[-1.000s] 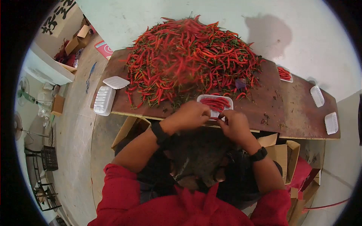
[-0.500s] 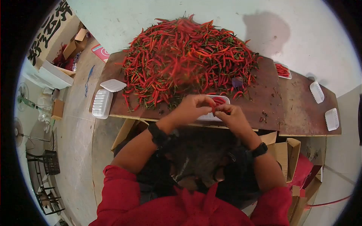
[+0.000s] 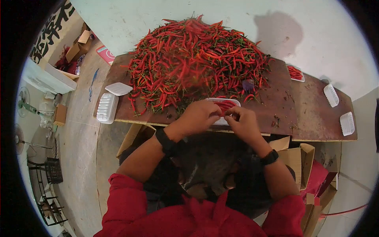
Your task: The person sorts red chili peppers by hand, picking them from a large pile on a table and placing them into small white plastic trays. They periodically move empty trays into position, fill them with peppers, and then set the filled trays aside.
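Note:
A large heap of red chili peppers (image 3: 197,59) with green stems covers the middle of the brown table. In front of it, near the table's front edge, a white tray (image 3: 233,102) holds several red chilies (image 3: 224,106). At the tray's left side is my left hand (image 3: 198,117), its fingers curled and pinched together over the tray's edge. My right hand (image 3: 243,123) is at the right side, thumb and fingers closed over the tray. Whatever lies between the fingertips of either hand is too small to make out.
Stacked white trays (image 3: 106,108) sit at the table's left end. A filled tray (image 3: 295,73) and two white trays (image 3: 331,95) (image 3: 347,124) are on the right part. Cardboard boxes (image 3: 294,160) stand below the table's right side.
Both hands have drawn slightly apart, and more of the chilies in the tray shows between them. The red chili seen between the fingers before is no longer visible there.

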A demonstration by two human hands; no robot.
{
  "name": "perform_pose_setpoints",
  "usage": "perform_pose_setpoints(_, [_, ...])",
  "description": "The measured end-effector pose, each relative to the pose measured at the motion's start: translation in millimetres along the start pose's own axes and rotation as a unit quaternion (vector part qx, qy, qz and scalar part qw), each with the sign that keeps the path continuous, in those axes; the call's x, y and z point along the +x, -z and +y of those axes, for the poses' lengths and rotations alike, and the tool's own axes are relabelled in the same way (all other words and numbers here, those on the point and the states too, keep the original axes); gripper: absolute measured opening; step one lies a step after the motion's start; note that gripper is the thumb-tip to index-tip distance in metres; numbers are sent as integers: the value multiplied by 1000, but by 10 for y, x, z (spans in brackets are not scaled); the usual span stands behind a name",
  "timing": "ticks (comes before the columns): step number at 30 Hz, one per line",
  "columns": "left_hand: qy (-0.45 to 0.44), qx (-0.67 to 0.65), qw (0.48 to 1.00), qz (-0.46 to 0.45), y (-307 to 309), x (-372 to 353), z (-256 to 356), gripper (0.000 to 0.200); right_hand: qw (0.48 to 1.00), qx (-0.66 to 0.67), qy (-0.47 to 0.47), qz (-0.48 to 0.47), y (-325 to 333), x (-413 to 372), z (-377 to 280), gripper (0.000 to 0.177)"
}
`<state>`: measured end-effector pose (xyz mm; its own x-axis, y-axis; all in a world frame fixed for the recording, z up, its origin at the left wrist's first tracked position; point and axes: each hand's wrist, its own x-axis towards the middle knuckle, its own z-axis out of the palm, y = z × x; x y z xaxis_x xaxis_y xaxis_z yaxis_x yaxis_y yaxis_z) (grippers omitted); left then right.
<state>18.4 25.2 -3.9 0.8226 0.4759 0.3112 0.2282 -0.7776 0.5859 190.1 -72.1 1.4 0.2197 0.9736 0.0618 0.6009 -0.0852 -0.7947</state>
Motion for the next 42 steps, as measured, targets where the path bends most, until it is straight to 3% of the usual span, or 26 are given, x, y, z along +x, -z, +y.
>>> perform_pose_setpoints(2, [-24, 17, 1000, 3, -26, -8, -32, 17, 996, -41, 75, 17, -34, -3, 44, 19])
perform_pose_setpoints(7, [65, 0, 997, -46, -37, -6, -69, 16, 995, -71, 63, 15, -73, 12, 107, 15])
perform_pose_setpoints(14, [44, 40, 998, -15, -173, 6, -164, 13, 986, -156, 51, 28, -174, 85, 258, 16])
perform_pose_setpoints(25, [30, 129, 991, -17, -280, -6, -325, 11, 984, -169, 40, 26, -203, 96, 347, 14])
perform_pose_setpoints(32, [38, 140, 989, -21, -280, 15, -323, 13, 985, -172, 16, -15, -225, 95, 303, 16])
perform_pose_setpoints(42, [14, 157, 987, -7, -274, 12, -302, 13, 979, -200, 44, -4, -263, 82, 334, 16])
